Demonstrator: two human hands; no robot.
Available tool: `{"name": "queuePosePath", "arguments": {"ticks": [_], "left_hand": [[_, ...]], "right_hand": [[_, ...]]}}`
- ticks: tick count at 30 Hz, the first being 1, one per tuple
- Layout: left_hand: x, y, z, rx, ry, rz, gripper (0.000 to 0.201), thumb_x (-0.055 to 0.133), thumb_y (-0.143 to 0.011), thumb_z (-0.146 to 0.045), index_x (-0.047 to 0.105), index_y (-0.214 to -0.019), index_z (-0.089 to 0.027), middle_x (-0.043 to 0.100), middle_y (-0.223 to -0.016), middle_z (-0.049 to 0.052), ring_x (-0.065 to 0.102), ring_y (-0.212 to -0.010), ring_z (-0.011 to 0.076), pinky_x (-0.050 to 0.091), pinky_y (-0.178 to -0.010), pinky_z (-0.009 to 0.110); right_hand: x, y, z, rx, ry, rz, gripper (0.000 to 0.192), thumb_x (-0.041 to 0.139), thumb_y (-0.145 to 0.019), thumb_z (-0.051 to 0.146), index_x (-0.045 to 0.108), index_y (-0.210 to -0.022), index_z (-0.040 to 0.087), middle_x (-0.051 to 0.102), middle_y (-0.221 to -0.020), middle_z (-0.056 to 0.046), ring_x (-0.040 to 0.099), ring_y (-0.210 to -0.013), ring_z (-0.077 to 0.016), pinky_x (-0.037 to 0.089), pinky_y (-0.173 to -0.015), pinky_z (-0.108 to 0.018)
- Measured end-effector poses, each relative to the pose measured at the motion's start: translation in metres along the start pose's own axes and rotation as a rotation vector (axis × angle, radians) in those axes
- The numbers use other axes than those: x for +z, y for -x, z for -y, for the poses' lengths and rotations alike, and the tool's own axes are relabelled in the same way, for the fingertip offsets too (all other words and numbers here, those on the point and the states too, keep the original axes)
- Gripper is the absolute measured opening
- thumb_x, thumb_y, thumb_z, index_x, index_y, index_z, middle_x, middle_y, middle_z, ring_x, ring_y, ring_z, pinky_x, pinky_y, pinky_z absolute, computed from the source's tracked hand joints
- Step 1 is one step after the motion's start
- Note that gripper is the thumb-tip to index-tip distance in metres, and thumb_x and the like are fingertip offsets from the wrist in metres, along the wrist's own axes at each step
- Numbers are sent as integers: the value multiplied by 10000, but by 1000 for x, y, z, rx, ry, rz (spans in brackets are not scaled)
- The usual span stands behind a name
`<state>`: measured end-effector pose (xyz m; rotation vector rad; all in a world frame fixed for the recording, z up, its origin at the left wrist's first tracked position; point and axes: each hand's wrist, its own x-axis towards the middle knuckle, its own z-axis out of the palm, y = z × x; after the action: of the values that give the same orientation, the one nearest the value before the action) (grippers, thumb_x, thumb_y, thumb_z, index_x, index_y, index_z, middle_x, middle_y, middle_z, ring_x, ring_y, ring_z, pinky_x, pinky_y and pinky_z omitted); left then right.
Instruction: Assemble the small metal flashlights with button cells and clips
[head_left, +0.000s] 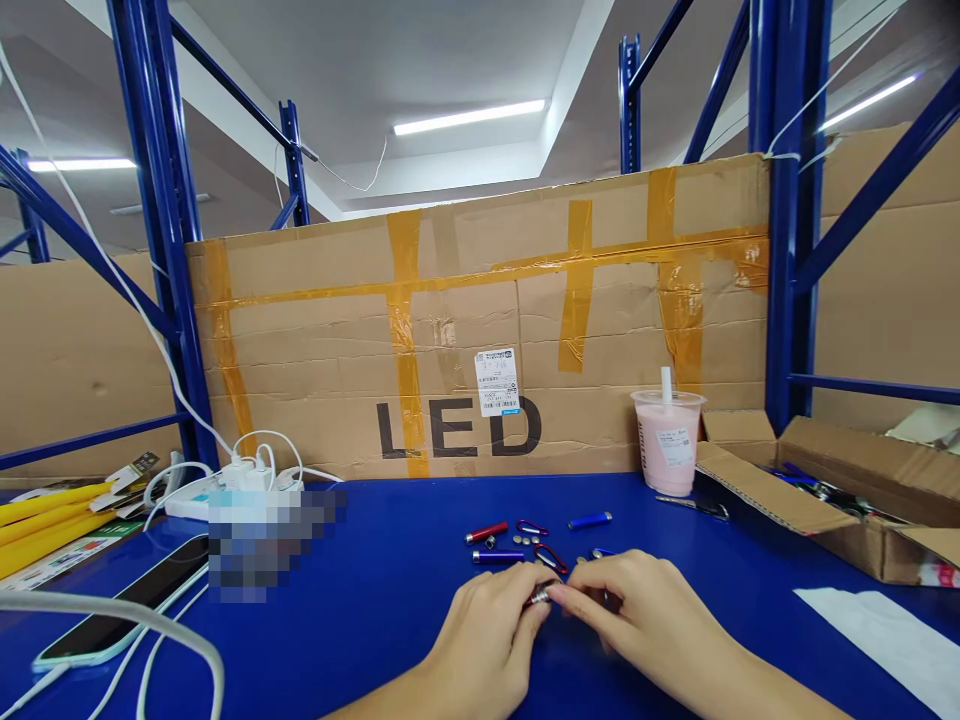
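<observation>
My left hand (491, 625) and my right hand (637, 610) meet low in the middle of the blue table (397, 560). Between their fingertips they pinch a small silvery metal part (541, 593); most of it is hidden by the fingers. Just beyond the hands lie small tube-shaped pieces: a red one (486, 533), a purple one (498, 557) and a blue one (589, 521). Red carabiner clips (550, 558) and several tiny round button cells (529, 541) lie among them.
A pink drink cup (667, 442) with a straw stands at the back right, beside an open cardboard box (832, 500) of parts. A phone (124, 605) and white power strip (196, 495) with cables lie left. A big "LED" carton (480, 330) walls the back.
</observation>
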<state>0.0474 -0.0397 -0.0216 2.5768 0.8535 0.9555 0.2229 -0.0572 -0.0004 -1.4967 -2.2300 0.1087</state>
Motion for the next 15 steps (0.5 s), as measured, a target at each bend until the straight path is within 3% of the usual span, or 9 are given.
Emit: {"name": "queuePosePath", "arguments": {"ticks": [15], "left_hand": [[-1,0,0,-6,23,3,246,398,-859,-103,512,-1026,-244,605,-977,-28,569,-881,124,413,-786,204]], "right_hand": [[-2,-1,-2,66,-17,-8,432,415,-833,520,616,-622,202,618,-583,6,498,-513,-102,252,-489,-194]]}}
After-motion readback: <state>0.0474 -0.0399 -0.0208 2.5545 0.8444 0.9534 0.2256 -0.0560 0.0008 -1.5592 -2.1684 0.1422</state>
